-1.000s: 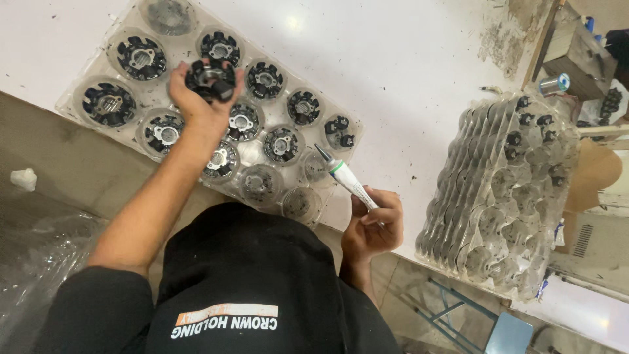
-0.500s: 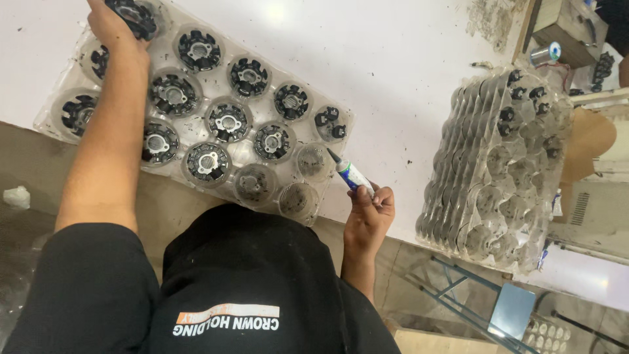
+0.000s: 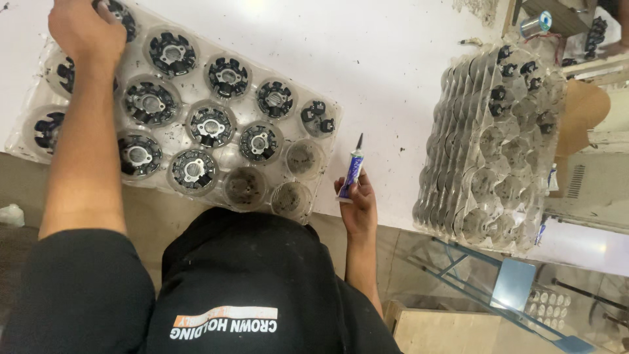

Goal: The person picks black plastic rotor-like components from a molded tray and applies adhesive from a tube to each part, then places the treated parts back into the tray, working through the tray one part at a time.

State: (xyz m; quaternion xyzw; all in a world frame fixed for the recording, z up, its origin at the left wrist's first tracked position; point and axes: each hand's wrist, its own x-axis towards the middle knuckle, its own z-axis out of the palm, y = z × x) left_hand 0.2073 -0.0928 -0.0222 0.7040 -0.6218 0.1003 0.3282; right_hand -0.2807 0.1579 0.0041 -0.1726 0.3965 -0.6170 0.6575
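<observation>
The person's left hand [image 3: 85, 29] is reaching to the far left corner of a clear plastic blister tray [image 3: 313, 169] lying on the white worktop [image 3: 393, 59], its fingers curling over a round black-and-silver motor part [image 3: 118, 14] sitting in a far pocket; whether they are gripping it tightly cannot be told. Most of the tray's round pockets are holding similar black parts, while three pockets at the near right edge are sitting empty and dusty. The right hand [image 3: 357, 200] is resting at the near edge of the worktop, just right of the tray, grasping a small blue-and-white glue tube [image 3: 354, 169] with its dark nozzle pointing away from the person. Farther right, a stack of clear plastic trays [image 3: 491, 151] is standing well apart from the hands, carrying a few black parts near its far end.
</observation>
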